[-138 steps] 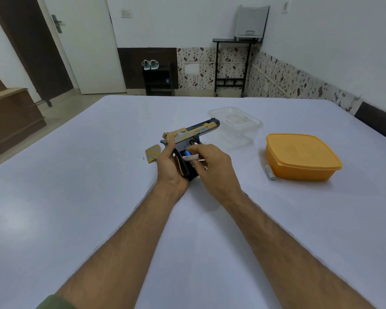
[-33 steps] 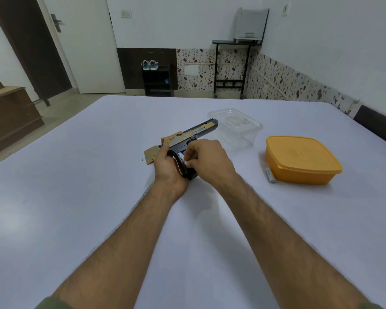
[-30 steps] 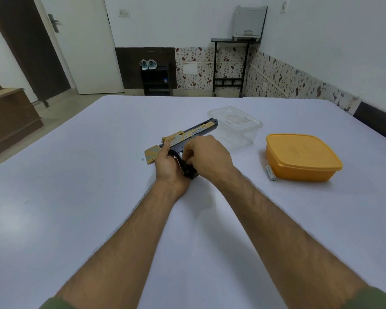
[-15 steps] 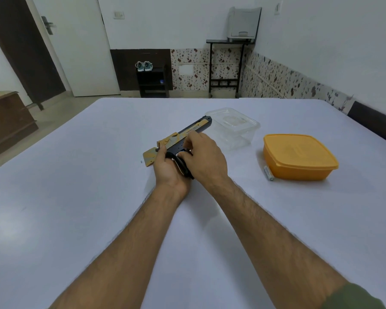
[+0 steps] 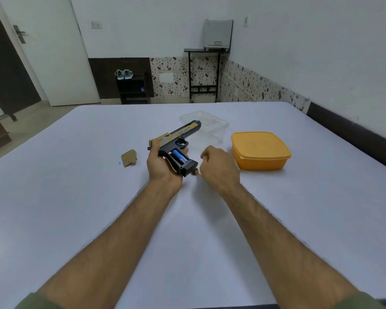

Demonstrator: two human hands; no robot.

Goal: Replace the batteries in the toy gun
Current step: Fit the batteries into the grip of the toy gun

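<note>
Over the white worktop (image 5: 76, 197), the left hand (image 5: 163, 166) grips the toy gun (image 5: 176, 141), whose open grip shows a blue battery (image 5: 179, 156). Just beside it, the right hand (image 5: 218, 168) is loosely curled; whether it holds anything I cannot tell. Left of the gun lies a tan cover (image 5: 129, 157).

Black-and-gold plastic toy gun (image 5: 175, 139): dark print along its gold slide, too small to read.
Other readable text: none on anything.
</note>
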